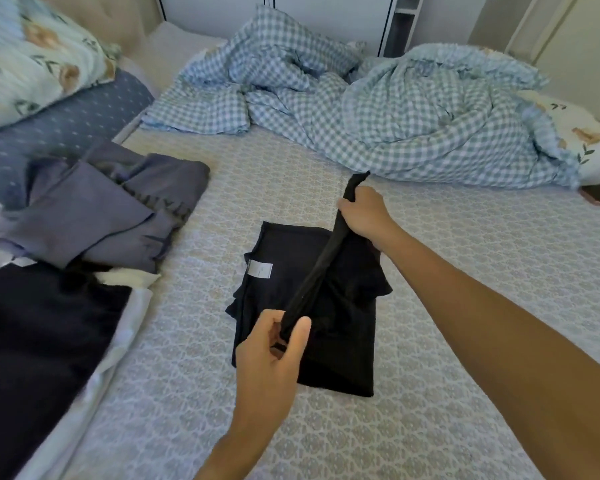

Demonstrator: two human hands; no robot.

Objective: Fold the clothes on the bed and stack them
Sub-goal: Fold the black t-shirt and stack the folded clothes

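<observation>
The bed (430,271) carries a rumpled checked duvet (378,109) at its far side and a heap of grey-blue clothes (111,209) at the left. Mid-mattress lies a black garment (340,341), partly folded, white label (260,270) up. One taut edge of it rises off the sheet — the right hand (364,213) grips the far end, the left hand (274,344) pinches the near end between thumb and curled fingers.

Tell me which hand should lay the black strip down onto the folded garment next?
Probably right: the right hand grips the black strip's far, raised end; the left hand pinches the near end low over the folded black garment.
</observation>
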